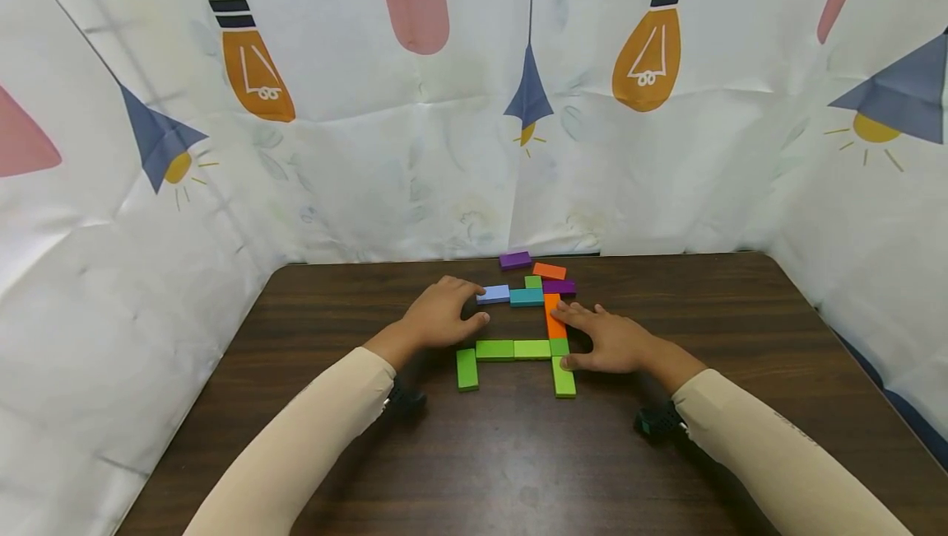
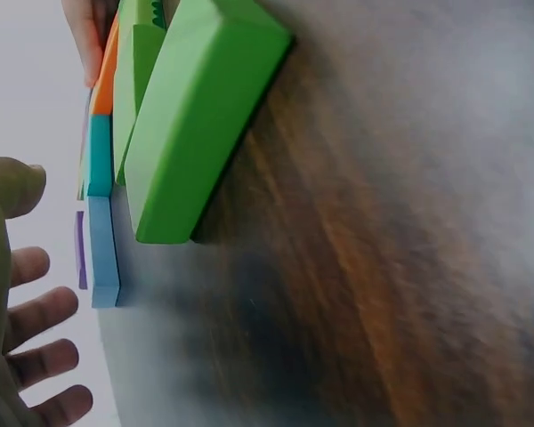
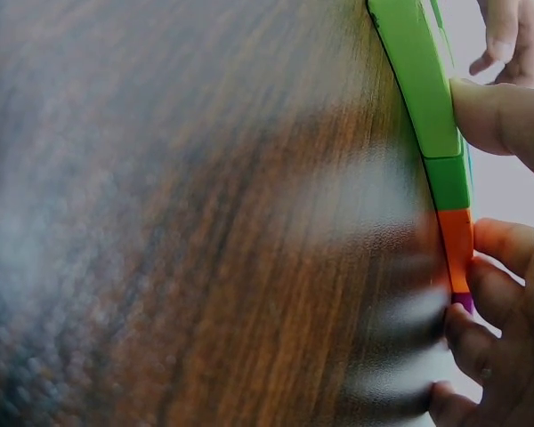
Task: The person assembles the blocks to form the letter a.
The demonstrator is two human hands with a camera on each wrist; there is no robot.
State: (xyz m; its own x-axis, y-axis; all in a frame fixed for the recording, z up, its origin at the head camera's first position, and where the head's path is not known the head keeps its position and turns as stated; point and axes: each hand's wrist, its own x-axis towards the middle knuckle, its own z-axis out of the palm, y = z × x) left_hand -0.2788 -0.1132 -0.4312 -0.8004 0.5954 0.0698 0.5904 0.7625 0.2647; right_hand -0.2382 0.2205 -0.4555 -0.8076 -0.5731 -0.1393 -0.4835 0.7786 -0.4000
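Observation:
Flat coloured blocks lie together on a brown table (image 1: pixel 666 454). My left hand (image 1: pixel 474 305) rests beside a light-blue block (image 1: pixel 493 295), its fingers loosely curled and holding nothing. In the left wrist view those fingers (image 2: pixel 36 311) are spread next to the light-blue block (image 2: pixel 102 249) and a teal block (image 2: pixel 100 156). My right hand (image 1: pixel 570 337) lies flat, with its fingers on a long orange block (image 1: pixel 553 318) and its thumb against a green block (image 1: pixel 563 377). The right wrist view shows the thumb (image 3: pixel 507 116) on that green block (image 3: pixel 418 71) and the orange block (image 3: pixel 457 249).
A row of green blocks (image 1: pixel 511 350) ends in another green block (image 1: pixel 467 369) at the left. Further back lie purple (image 1: pixel 515 259), orange (image 1: pixel 549 270) and purple (image 1: pixel 559 286) blocks. Printed fabric walls (image 1: pixel 444 174) enclose the table on three sides.

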